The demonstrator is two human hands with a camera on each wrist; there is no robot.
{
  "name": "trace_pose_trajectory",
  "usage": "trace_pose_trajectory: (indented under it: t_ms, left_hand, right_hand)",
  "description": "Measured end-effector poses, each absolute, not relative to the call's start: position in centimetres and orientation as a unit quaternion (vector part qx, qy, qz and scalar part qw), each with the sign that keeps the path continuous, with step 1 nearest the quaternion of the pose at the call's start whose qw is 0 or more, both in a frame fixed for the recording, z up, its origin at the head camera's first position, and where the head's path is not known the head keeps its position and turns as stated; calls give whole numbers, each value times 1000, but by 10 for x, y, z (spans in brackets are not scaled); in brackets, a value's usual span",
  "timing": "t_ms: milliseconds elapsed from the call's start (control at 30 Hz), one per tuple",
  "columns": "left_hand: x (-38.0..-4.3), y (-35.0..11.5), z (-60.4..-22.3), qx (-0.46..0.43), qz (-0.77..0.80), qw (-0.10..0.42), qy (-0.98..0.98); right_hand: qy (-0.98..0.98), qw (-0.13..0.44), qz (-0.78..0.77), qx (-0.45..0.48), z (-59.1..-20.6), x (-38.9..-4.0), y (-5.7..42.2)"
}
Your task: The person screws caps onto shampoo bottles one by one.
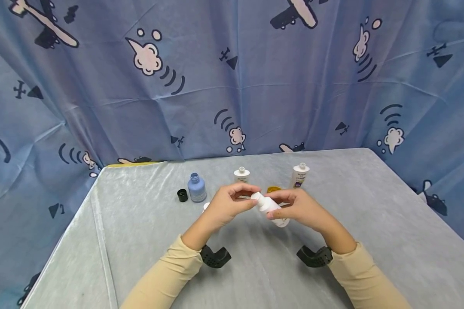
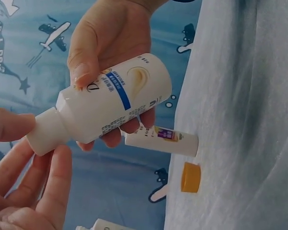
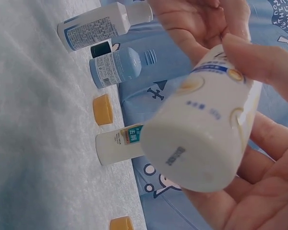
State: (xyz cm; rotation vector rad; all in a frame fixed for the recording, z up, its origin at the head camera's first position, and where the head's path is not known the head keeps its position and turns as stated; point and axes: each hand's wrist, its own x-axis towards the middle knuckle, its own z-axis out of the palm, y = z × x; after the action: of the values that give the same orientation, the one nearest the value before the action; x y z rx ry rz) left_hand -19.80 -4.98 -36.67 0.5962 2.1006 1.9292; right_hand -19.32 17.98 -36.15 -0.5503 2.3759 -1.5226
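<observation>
A white plastic bottle [image 1: 275, 212] with a blue label band is held tilted above the table between both hands. My right hand [image 1: 299, 207] grips its body, thumb on one side and fingers on the other. At the neck end, my left hand [image 1: 230, 201] pinches the white cap [image 2: 47, 132] between thumb and fingers. The cap sits on the bottle's neck. In the right wrist view the bottle's round base [image 3: 187, 160] faces the camera.
A blue bottle [image 1: 197, 189] without its cap stands beside a black cap [image 1: 182, 195]. Two white bottles, one centre [image 1: 241, 175] and one right [image 1: 299, 176], stand uncapped behind the hands. Orange caps [image 3: 103, 109] lie near them. Another white bottle [image 3: 93, 28] is mostly hidden by my left hand in the head view.
</observation>
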Motion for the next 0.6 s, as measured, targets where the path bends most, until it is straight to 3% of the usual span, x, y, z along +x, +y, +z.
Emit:
trace_pose_trajectory:
  t_ms: [600]
  left_hand:
    - [-198,-47,-365,164,643,92,742]
  right_hand:
    - [817,132,-532,-180,-366,-195,177]
